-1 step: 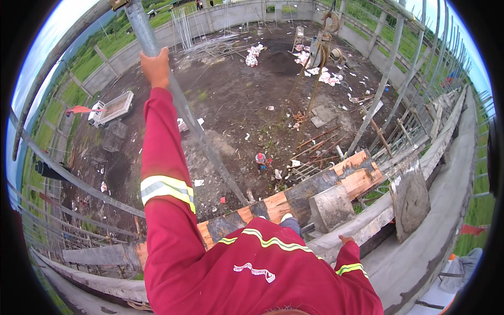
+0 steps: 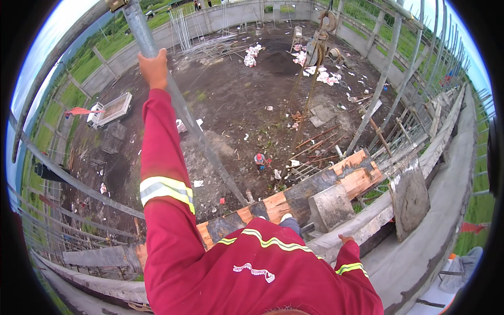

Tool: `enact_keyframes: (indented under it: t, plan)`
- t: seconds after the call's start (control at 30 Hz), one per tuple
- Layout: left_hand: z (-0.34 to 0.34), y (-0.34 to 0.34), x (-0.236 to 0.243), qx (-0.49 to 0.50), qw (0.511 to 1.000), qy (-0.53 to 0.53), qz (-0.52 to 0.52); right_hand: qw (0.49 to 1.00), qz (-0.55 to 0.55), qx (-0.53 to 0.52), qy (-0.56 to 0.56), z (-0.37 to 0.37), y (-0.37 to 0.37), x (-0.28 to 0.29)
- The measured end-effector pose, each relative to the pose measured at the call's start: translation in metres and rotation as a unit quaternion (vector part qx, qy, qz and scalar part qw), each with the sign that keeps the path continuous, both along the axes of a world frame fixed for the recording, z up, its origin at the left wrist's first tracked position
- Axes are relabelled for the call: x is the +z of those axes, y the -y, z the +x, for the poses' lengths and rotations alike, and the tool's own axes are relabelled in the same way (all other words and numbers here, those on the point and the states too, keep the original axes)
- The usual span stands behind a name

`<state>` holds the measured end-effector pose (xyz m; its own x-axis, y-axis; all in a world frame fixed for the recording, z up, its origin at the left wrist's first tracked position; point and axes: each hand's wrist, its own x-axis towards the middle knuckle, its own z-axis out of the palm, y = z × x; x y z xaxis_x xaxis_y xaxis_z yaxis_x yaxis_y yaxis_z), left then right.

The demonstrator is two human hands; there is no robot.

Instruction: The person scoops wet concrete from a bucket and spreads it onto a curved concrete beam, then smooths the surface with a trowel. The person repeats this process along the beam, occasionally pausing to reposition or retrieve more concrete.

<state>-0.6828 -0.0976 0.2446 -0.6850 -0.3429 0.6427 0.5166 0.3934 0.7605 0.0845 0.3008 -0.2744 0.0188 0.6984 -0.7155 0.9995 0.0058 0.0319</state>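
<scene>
My left hand [image 2: 154, 70] is wrapped round a grey metal scaffold pole [image 2: 185, 113], high on its length. The pole slants from a clamp [image 2: 116, 4] at the upper left down toward the plank walkway [image 2: 276, 206]. Low on my right, my right hand [image 2: 346, 240] is at the edge of a long pale beam [image 2: 367, 223]. Only a little of that hand shows past the red sleeve. Most of its fingers are hidden, and I cannot tell whether it grips the beam. My shoe [image 2: 286, 216] shows on the planks.
A concrete block [image 2: 332, 207] sits beside the walkway, with an upright rough slab [image 2: 410, 202] farther right. More poles [image 2: 378, 89] rise at the right. Far below, a person in red headwear [image 2: 259, 160] is on the ground, and a white truck [image 2: 110, 110] stands at the left.
</scene>
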Motion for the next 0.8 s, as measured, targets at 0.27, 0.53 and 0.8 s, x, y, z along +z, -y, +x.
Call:
enact_keyframes:
  t: [0.27, 0.53, 0.8]
  plan:
    - [0.002, -0.001, 0.002, -0.011, 1.000, 0.003, 0.004, 1.000, 0.007, -0.014, 0.005, -0.009, 0.009, 0.026]
    - [0.006, -0.002, 0.003, -0.005, 1.000, 0.003, 0.002, 1.000, -0.024, 0.019, 0.006, -0.002, 0.002, 0.004]
    - [0.000, 0.002, 0.002, 0.030, 0.999, 0.008, -0.027, 0.999, 0.019, 0.016, 0.036, -0.006, 0.004, 0.007]
